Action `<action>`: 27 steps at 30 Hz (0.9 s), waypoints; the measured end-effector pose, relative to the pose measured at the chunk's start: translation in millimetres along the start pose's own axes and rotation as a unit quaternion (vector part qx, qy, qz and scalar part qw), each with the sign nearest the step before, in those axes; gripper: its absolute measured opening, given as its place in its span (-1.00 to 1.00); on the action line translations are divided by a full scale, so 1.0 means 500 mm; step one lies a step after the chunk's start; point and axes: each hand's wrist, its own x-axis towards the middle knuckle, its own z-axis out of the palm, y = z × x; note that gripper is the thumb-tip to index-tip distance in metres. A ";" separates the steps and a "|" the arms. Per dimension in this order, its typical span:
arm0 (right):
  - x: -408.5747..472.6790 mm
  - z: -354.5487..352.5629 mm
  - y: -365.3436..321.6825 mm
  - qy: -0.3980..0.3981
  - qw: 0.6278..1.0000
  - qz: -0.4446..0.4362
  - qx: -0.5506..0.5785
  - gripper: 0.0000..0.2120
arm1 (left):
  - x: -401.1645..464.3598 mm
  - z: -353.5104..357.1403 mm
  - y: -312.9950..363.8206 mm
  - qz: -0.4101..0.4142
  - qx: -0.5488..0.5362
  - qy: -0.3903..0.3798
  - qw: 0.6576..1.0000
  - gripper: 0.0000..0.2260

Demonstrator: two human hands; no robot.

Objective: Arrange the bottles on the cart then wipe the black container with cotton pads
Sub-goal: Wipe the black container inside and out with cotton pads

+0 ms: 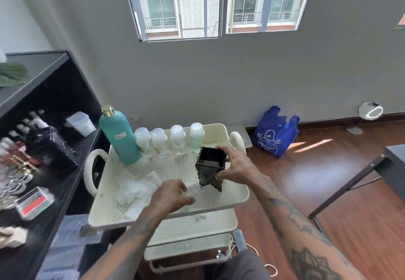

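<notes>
On the cream cart's top tray [232,198], a tall teal bottle [119,136] with a gold cap stands at the back left. Several small clear bottles [169,138] with white caps line the back edge beside it. My right hand [235,164] grips the square black container [210,166], which stands upright on the tray. My left hand [172,195] hovers just left of the container's base, fingers loosely curled over a white cotton pad [194,190]; motion blur hides whether it holds the pad. Crumpled white pads [137,189] lie on the tray's left side.
A black shelf unit [54,95] stands at the left with a black quilted box [49,147], small bottles and a clear tub. A blue bag [276,133] and a round mirror [370,111] sit on the wooden floor by the wall. A dark table [392,166] is at right.
</notes>
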 end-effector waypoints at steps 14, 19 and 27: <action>-0.117 0.038 -0.033 0.247 0.964 -0.084 0.044 -0.47 | -0.040 -0.009 -0.175 0.092 -0.106 0.178 0.974 -0.89; -0.090 0.102 -0.076 0.035 0.987 0.057 -0.146 -0.78 | -0.050 0.010 -0.214 0.014 -0.084 0.192 0.978 -0.85; -0.029 0.189 -0.057 -0.030 0.952 0.268 -0.142 -0.57 | -0.039 0.020 -0.195 -0.012 -0.067 0.211 0.975 -0.80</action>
